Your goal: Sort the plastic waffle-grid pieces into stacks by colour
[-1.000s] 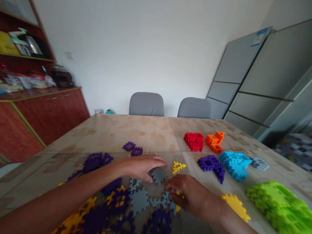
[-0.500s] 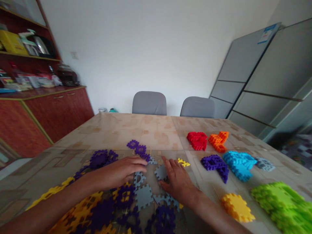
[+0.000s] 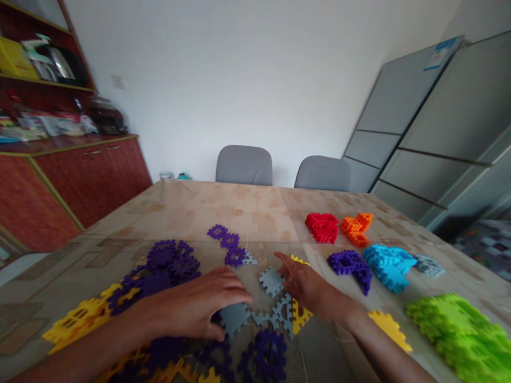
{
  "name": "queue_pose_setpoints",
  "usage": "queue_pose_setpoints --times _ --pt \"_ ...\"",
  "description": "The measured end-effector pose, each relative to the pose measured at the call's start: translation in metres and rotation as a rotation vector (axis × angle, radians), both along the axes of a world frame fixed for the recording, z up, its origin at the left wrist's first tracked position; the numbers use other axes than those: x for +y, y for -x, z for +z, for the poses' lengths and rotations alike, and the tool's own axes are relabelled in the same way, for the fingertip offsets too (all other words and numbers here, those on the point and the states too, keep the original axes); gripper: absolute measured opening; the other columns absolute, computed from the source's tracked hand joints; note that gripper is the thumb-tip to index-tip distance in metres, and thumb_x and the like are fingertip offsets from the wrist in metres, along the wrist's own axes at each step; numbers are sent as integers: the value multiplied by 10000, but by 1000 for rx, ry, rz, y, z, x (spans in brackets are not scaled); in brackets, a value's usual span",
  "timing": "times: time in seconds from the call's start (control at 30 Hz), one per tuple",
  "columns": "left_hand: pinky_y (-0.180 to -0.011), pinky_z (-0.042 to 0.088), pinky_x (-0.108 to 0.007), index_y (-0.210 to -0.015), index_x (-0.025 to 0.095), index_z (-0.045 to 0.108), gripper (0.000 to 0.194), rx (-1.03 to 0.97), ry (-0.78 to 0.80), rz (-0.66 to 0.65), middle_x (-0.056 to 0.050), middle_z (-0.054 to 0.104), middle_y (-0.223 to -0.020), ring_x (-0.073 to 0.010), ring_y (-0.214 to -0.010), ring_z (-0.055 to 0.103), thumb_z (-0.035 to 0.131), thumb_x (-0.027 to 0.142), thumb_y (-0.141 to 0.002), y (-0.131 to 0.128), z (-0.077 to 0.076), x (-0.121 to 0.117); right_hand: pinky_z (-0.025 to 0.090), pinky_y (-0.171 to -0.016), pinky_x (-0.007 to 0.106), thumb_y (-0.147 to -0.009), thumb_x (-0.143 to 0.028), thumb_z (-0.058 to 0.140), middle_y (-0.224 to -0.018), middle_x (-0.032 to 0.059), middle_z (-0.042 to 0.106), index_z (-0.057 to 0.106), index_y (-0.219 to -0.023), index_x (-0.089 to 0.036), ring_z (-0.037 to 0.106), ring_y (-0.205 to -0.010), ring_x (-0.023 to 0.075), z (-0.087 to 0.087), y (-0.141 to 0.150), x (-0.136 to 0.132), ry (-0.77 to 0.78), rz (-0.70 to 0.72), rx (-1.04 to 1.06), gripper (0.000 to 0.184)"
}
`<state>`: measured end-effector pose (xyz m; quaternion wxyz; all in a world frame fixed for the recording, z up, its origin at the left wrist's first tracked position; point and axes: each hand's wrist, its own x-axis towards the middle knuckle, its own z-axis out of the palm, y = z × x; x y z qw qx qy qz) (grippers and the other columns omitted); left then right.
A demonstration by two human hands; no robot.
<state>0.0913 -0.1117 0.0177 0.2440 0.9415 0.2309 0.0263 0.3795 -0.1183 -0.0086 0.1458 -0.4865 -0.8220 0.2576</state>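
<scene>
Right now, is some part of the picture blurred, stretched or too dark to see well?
Head view: soft light, no harsh glare on the table; head view, right edge: checked surface blurred, tall grey doors leaning, likely lens distortion; head view, below the left hand: purple pieces dark, detail hard to read.

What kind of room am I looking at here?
Probably a home's dining area. A big table has two grey chairs at its far side, and a red-brown cabinet with what looks like a kettle on its shelf stands to the left.
</scene>
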Motion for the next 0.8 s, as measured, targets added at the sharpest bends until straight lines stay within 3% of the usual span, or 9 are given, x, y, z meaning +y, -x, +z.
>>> queue_pose_setpoints --times 0.2,0.33,0.4,0.53,0.67,0.8 --pt "-1095 357 -358 -1306 313 567 634 -17 -9 -62 -7 654 -1275 -257 -1222 549 762 132 -731 -4 5 -2 482 -827 353 -899 -92 418 -1044 131 693 336 -1502 -86 613 -854 199 0 -4 5 -30 49 36 609" --pt "-1116 330 -402 -1232 317 610 541 -22 -76 -78 -14 701 -1163 -264 -1119 615 730 120 -743 -8 4 -4 486 -800 332 -897 -86 422 -1046 117 697 346 -1506 -121 616 -837 190 5 -2 2 -10 52 56 615" --pt "-1085 368 -390 -1234 312 608 528 -5 -105 -47 -27 691 -1149 -267 -1106 619 728 148 -747 -8 3 -2 489 -806 327 -881 -70 430 -1063 115 699 357 -1502 -132 623 -858 191 6 -3 2 -6 57 77 628" --pt "-1053 412 -340 -1381 308 503 656 -8 -140 89 -57 603 -1335 -266 -1237 556 710 178 -773 -11 5 12 504 -817 322 -801 -5 433 -1067 123 718 389 -1478 -114 647 -876 183 -2 -6 9 -21 7 118 686" --pt "-1076 401 -356 -1439 299 434 678 -52 -142 84 -66 574 -1397 -262 -1273 543 682 185 -818 -35 6 33 521 -706 278 -748 27 398 -932 95 744 398 -1454 -79 661 -752 156 -11 -7 18 -18 -86 132 714" --pt "-1040 430 -366 -1392 273 495 631 -59 -137 27 -82 642 -1296 -280 -1220 585 690 151 -805 -64 0 47 498 -655 247 -746 23 403 -837 60 743 418 -1433 -85 644 -679 138 -9 -11 20 -38 -154 127 696"
